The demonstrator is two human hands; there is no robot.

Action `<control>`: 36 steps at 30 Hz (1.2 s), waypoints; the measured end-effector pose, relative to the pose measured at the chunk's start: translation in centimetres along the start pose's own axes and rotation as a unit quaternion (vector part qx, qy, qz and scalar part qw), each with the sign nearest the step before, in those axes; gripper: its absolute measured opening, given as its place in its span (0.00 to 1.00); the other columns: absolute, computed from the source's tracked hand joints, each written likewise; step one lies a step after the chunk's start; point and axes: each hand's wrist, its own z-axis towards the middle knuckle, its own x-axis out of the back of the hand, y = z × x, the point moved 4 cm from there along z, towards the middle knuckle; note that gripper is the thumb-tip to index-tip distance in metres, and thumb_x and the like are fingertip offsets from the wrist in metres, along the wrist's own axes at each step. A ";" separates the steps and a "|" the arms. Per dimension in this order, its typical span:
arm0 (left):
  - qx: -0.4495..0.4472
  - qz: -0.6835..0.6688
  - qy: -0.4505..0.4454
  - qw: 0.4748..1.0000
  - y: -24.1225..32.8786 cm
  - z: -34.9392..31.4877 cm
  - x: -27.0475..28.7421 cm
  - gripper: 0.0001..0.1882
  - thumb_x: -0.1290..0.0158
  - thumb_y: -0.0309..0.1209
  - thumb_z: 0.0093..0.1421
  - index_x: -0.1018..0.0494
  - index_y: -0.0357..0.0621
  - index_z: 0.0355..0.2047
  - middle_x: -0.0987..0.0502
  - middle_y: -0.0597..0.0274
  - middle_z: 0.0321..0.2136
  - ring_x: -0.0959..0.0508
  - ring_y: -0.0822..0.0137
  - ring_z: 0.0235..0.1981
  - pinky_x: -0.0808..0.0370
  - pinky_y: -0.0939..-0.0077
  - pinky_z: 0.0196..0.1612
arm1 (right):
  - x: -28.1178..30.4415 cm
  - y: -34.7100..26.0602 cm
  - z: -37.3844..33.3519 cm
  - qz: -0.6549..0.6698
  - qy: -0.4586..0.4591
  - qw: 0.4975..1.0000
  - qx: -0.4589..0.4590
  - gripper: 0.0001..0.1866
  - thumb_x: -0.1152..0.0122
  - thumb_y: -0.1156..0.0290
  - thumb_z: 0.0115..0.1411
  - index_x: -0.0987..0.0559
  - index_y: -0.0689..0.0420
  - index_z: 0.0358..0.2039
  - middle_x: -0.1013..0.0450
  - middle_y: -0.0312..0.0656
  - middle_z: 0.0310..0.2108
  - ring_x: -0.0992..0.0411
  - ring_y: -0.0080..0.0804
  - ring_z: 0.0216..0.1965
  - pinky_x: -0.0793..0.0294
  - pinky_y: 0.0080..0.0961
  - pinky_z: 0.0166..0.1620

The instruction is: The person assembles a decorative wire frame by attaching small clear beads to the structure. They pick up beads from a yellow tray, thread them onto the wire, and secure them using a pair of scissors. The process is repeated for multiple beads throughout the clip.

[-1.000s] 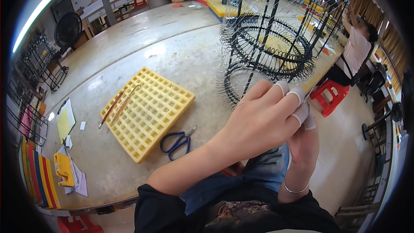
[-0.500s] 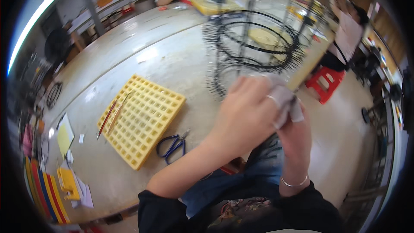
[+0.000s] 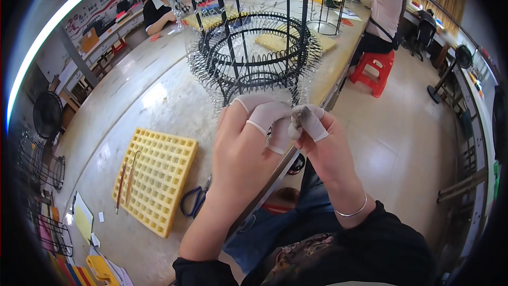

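Observation:
My left hand (image 3: 246, 145) and my right hand (image 3: 325, 145) meet at the fingertips over the table's near edge. White finger cots cover several fingers, and the cots on the right are smudged grey. Both hands are closed in a pinch; whatever is between the fingers is hidden. Just beyond them stands a black wire frame (image 3: 241, 65) with rings, uprights and many short prongs, hung with clear beaded strands. Left of my left forearm lie blue-handled pliers (image 3: 194, 200). Farther left is a yellow foam tray (image 3: 159, 180) with square pockets, carrying a red-handled tool (image 3: 121, 185) and a thin brown one (image 3: 130, 180).
Across the table (image 3: 127, 111) a person in dark clothes (image 3: 157, 13) sits at left. At right another person (image 3: 382, 8) sits on a red stool (image 3: 373, 71). A second wire frame (image 3: 324, 24) stands at the far end. A yellow tape dispenser (image 3: 100, 270) is at lower left.
The view has swung, so the wire frame now appears farther left and nearer. My hands have gone from overlapping to side by side, fingertips still together.

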 end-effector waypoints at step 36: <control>-0.080 0.087 0.107 0.987 0.8 -1.4 -0.9 0.13 0.43 0.24 0.42 0.31 0.43 0.31 0.28 0.60 0.30 0.28 0.62 0.30 0.34 0.70 0.33 | -1.0 0.8 -1.3 -0.157 0.088 0.947 0.268 0.02 0.49 0.76 0.61 0.28 0.60 0.32 0.34 0.36 0.32 0.36 0.21 0.36 0.37 0.17 0.43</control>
